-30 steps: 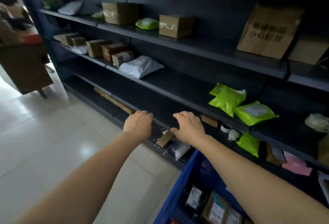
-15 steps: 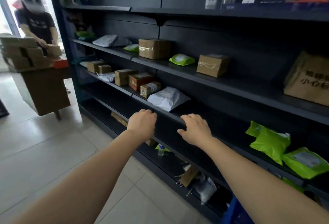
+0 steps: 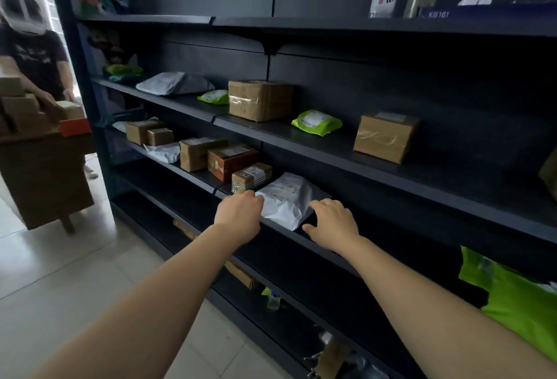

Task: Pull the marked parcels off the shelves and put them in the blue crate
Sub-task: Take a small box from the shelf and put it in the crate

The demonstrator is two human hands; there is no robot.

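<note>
On middle shelf (image 3: pixel 301 237): white poly mailer (image 3: pixel 283 202), soft, light; left hand (image 3: pixel 239 216), right hand (image 3: pixel 330 222) flank it, fingers loosely curled, empty; grip edges.

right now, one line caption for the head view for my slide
Both hands, left and right, reach for a white parcel bag at a dark shelf's front edge.
</note>
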